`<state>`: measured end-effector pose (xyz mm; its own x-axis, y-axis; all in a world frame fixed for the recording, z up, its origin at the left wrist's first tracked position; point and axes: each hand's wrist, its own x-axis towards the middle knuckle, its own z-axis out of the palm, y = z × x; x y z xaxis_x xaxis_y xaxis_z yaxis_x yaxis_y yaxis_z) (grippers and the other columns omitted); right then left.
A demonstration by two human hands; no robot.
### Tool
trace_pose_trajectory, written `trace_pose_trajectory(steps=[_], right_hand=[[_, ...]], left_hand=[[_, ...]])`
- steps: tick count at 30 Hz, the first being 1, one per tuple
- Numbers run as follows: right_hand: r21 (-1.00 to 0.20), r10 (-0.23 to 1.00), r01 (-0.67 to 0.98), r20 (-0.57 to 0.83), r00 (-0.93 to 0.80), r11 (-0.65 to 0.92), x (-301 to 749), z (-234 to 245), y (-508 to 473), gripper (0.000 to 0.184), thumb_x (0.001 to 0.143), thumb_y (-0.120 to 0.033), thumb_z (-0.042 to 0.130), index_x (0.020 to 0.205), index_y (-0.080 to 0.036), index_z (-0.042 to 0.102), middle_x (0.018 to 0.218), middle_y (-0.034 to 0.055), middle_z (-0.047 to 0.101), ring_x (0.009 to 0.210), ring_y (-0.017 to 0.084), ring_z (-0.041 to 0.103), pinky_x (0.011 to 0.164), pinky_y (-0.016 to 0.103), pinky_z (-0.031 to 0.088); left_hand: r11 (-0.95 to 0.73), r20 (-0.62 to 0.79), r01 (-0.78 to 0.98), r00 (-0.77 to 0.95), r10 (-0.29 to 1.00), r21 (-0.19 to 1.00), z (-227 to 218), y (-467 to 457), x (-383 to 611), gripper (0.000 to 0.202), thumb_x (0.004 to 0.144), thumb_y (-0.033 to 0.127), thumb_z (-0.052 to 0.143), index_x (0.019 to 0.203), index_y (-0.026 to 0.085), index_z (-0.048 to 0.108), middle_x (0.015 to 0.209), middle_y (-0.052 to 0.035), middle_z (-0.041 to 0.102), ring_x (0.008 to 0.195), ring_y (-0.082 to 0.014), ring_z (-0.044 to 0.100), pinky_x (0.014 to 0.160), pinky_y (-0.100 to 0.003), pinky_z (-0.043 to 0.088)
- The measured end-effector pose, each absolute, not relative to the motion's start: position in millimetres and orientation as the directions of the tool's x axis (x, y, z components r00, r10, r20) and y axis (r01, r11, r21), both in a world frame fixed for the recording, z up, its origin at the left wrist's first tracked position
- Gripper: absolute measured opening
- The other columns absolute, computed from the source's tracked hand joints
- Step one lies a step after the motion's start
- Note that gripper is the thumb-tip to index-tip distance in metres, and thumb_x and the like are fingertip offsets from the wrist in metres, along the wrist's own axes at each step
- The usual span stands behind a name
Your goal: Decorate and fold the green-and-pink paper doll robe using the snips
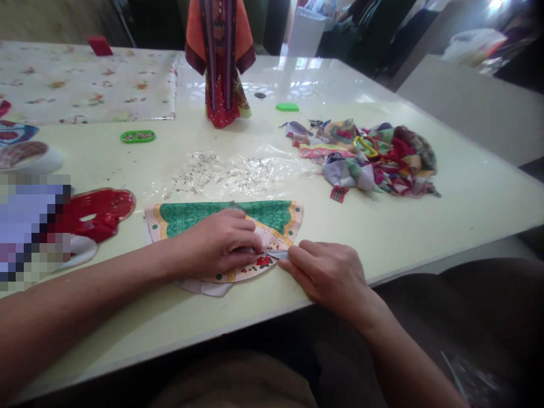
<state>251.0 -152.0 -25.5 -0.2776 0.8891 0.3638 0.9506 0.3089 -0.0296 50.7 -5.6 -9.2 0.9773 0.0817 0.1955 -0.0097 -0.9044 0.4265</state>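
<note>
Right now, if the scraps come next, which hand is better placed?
Likely the right hand: it's nearer the scraps, though pinching something pale at the edge of the cloth. The left hand lies on the cloth, farther off.

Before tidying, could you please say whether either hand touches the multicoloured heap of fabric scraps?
No, left hand and right hand are at the green patterned fabric, clear of the heap.

Left hand (229, 241) on green-patterned cloth (195, 217)
</note>
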Motion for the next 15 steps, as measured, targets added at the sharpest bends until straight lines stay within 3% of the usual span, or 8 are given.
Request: trace_pose_trajectory(steps=[15], right_hand=[[-0.062,0.890,0.957,0.389,-0.238,0.283,252.7,-27.1,-153.0,0.031,0.094,-0.033,0.052,0.067,-0.018,0.054,0.059,-0.0024,0.051,0.051,0.010,0.043,0.054,0.029,0.023]], left_hand=[[-0.898,0.177,0.010,0.979,0.098,0.441,-11.1,-5.0,49.9,0.020,0.095,0.031,0.052,0.095,0.019,0.069,0.080,-0.0041,0.064,0.077,-0.0172,0.049,0.075,-0.032,0.036]])
